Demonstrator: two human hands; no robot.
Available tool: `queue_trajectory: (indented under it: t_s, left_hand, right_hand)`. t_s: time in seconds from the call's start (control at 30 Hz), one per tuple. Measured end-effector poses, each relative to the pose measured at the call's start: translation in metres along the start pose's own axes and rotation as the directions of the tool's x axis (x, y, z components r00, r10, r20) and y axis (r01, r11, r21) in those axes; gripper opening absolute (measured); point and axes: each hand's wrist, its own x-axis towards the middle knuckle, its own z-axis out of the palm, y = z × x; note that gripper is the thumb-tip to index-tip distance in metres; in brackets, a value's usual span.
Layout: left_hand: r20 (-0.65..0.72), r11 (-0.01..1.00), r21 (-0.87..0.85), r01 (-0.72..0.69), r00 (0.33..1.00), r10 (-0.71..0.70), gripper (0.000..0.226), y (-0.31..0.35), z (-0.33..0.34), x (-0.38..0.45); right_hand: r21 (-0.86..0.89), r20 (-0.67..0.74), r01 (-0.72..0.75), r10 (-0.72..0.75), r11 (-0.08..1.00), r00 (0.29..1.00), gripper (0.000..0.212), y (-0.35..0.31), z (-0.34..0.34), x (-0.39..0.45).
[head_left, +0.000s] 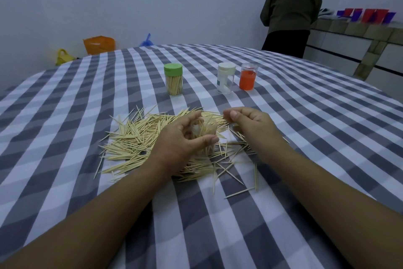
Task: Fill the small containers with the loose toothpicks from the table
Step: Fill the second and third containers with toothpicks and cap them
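Observation:
A big heap of loose toothpicks lies on the checked tablecloth in front of me. My left hand curls round a small clear container that stands in the heap with toothpicks inside. My right hand hovers just right of the container's mouth, thumb and forefinger close together; whether they pinch any toothpicks I cannot tell. Further back stand a green-lidded container full of toothpicks, a white-lidded container and a clear container with an orange lid.
The checked table stretches wide around the heap. A person stands with their back to me at the far right by a counter with red and blue items. Orange, yellow and blue bags sit behind the table.

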Motion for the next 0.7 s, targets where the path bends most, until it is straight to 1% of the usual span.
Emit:
queue_trajectory:
  t_s: [0.07,0.1,0.17,0.23,0.27,0.3,0.37,0.43,0.5,0.53,0.63,0.7]
  left_hand:
    - [-0.005,1.0,-0.003,0.004,1.0,-0.004,0.082,0.0,-0.001,0.001]
    - [-0.003,1.0,-0.009,0.006,1.0,-0.006,0.085,0.0,-0.002,0.001]
    - [-0.001,1.0,-0.011,0.006,1.0,-0.006,0.088,-0.001,-0.002,0.001]
    - [-0.001,1.0,0.001,0.002,1.0,-0.002,0.09,-0.001,-0.003,0.001]
    - [-0.003,1.0,0.006,0.001,1.0,-0.001,0.09,-0.001,-0.003,0.002]
    - [-0.003,1.0,0.009,0.002,1.0,-0.002,0.09,-0.001,-0.004,0.002]
    - [-0.006,1.0,0.014,0.006,1.0,-0.006,0.09,-0.001,-0.005,0.003]
    - [-0.017,1.0,0.021,0.012,1.0,-0.012,0.091,-0.002,-0.008,0.004]
    - [-0.023,1.0,0.022,0.016,1.0,-0.015,0.091,-0.004,-0.01,0.005]
    - [-0.025,0.999,0.028,0.017,1.0,-0.016,0.091,-0.004,-0.01,0.006]
    - [-0.035,0.999,0.051,0.013,0.999,-0.011,0.09,-0.005,-0.011,0.007]
    - [-0.036,0.998,0.056,0.012,0.999,-0.01,0.09,-0.004,-0.01,0.008]
  right_hand:
    - [-0.073,-0.01,-0.04,0.039,0.997,0.999,0.026,0.001,-0.004,0.008]
    - [-0.144,0.016,-0.051,0.054,0.988,0.998,0.03,0.0,-0.006,0.012]
    - [-0.348,0.129,-0.021,0.07,0.937,0.989,0.039,-0.004,-0.007,0.022]
    - [-0.543,0.258,0.067,0.091,0.837,0.962,0.046,-0.009,-0.002,0.033]
    - [-0.609,0.312,0.111,0.108,0.785,0.944,0.049,-0.011,0.002,0.038]
    - [-0.651,0.36,0.15,0.129,0.744,0.924,0.051,-0.013,0.007,0.042]
    - [-0.683,0.458,0.216,0.179,0.698,0.871,0.051,-0.014,0.017,0.048]
    - [-0.679,0.522,0.26,0.203,0.687,0.828,0.04,-0.013,0.024,0.05]
    - [-0.698,0.527,0.285,0.201,0.657,0.826,0.031,-0.01,0.027,0.051]
    - [-0.724,0.513,0.3,0.195,0.621,0.836,0.028,-0.009,0.028,0.052]
    - [-0.825,0.481,0.366,0.194,0.431,0.855,0.017,-0.007,0.03,0.053]
    - [-0.867,0.464,0.393,0.209,0.305,0.861,0.022,-0.005,0.031,0.051]
